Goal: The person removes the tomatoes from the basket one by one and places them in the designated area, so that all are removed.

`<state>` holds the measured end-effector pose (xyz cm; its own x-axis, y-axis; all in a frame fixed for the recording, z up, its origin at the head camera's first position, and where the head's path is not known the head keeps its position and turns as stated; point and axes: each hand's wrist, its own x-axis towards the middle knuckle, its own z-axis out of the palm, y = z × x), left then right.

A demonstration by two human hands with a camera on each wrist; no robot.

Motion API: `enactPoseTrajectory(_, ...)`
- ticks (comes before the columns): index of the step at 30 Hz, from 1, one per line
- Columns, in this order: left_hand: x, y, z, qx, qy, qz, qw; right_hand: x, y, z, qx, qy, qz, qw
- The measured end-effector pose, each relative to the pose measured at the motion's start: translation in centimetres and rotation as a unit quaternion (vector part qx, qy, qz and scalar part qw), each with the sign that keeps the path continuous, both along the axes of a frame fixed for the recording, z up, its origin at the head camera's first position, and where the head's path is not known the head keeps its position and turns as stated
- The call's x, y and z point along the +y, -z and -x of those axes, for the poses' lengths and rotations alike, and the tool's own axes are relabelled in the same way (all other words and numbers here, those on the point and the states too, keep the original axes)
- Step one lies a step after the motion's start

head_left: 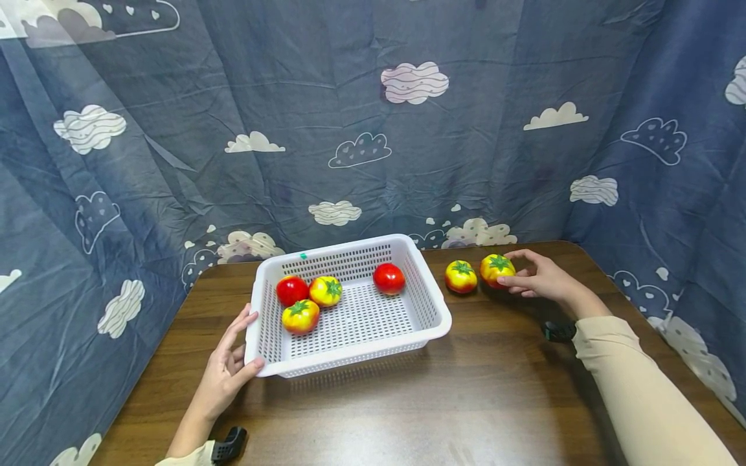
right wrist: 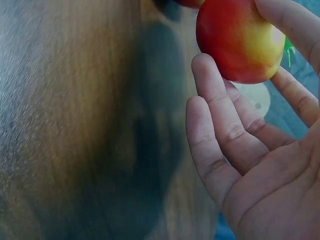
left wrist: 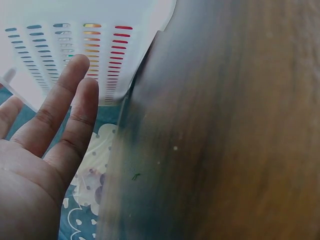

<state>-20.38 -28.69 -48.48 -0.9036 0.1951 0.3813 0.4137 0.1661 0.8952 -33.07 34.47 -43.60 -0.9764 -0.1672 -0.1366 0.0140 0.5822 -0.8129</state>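
Note:
My right hand (head_left: 539,278) pinches a yellow-and-red toy tomato (head_left: 495,270) between thumb and fingers, right of the basket. In the right wrist view, the same tomato (right wrist: 240,42) sits at the fingertips, the lower fingers spread beneath it. Another yellow-and-red tomato (head_left: 460,277) lies on the table just left of it. At the left end of a white perforated plastic basket (head_left: 350,356), my left hand (head_left: 224,369) touches the rim with thumb and fingertips. Its visible fingers (left wrist: 82,115) look fairly straight in the left wrist view, beside the slotted wall.
Inside the basket, a red tomato (head_left: 291,290) and two yellow-and-red ones (head_left: 300,317) cluster at the left; another red tomato (head_left: 388,279) lies at the right. The brown wooden table (head_left: 466,395) meets a blue cloud-patterned curtain (head_left: 326,77) behind and at both sides.

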Motion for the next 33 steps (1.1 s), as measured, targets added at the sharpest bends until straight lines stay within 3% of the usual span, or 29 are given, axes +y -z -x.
enactPoseTrajectory(20, -0.1, -0.4, 0.5, 0.0, -0.013, 0.006, 0.9999, 0.4, 1.1, 0.7, -0.016, -0.007, -0.014, 0.9997)
enactPoseTrajectory(33, -0.1, 0.1, 0.1, 0.006, -0.004, 0.003, 1.0, -0.1, 2.2, 0.1, -0.021, -0.009, -0.009, 0.9997)
